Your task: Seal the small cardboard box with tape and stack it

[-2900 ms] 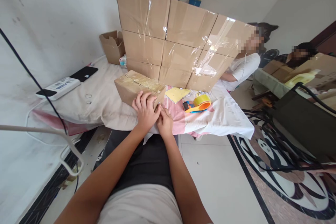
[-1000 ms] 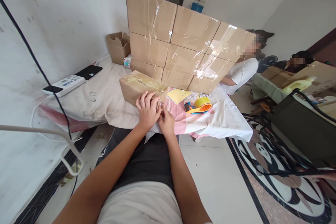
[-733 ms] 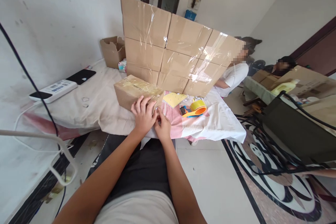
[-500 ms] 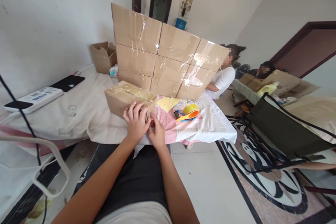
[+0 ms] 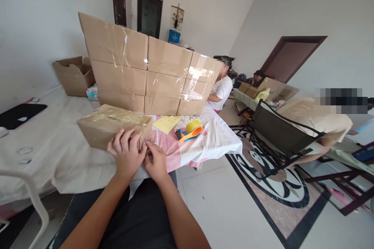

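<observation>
A small cardboard box (image 5: pixel 96 130) with shiny tape across its top lies on the cloth-covered table. My left hand (image 5: pixel 127 155) presses on its near side, fingers spread and bent over the upper edge. At the box's right end is my right hand (image 5: pixel 156 160), thumb and fingers drawn together by the corner. What the right fingers pinch is too small to tell. To the right lies an orange and blue tape dispenser (image 5: pixel 185 135) with a yellow roll. Beside it is a yellow patch (image 5: pixel 167 124) on the cloth.
A tall wall of taped cardboard boxes (image 5: pixel 122 50) stands behind the small box. An open carton (image 5: pixel 70 79) sits at the back left. Past the table's right edge (image 5: pixel 233 148), a person in a white shirt (image 5: pixel 223 87) sits, and a dark folding chair (image 5: pixel 283 136) stands with a person in it.
The view has turned to the right, so everything sits further left. Both hands stay at the small box, with the right hand still at its corner.
</observation>
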`<state>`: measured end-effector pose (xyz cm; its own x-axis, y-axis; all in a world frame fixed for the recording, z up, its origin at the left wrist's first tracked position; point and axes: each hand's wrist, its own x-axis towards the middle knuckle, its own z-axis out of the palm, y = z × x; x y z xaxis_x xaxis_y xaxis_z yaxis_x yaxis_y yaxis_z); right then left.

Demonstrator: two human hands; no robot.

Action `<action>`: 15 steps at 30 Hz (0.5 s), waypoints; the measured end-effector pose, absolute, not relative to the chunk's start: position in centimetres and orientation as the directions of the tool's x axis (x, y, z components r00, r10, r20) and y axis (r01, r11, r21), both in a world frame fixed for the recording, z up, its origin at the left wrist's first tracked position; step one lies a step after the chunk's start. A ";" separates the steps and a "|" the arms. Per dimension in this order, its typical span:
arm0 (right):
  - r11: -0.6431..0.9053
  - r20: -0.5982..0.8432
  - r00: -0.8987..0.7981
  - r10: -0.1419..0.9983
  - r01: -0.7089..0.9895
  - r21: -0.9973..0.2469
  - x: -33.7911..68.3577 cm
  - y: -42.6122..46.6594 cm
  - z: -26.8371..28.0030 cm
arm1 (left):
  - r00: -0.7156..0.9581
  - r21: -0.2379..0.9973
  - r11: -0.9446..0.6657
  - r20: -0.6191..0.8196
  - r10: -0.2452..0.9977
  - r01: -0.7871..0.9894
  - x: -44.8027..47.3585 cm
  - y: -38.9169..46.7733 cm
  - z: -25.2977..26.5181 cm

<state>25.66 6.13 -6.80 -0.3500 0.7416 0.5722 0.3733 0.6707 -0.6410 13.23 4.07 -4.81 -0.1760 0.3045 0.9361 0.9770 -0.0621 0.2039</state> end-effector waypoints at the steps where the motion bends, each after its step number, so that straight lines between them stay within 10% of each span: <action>1: 0.670 0.569 -0.353 0.743 0.380 -0.638 25.7 6.2 -6.9 | -0.178 0.207 -0.065 0.935 0.305 0.976 13.2 4.0 -4.8; 15: 0.618 0.517 -0.339 0.786 0.442 -0.650 25.5 5.9 -6.4 | -0.237 0.294 -0.097 0.893 0.383 0.951 13.2 3.8 -4.9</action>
<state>25.48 5.91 -6.44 -0.3389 0.7861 0.5169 0.4418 0.6181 -0.6502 13.24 3.79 -4.86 -0.2370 0.3825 0.8930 0.9509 -0.0970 0.2939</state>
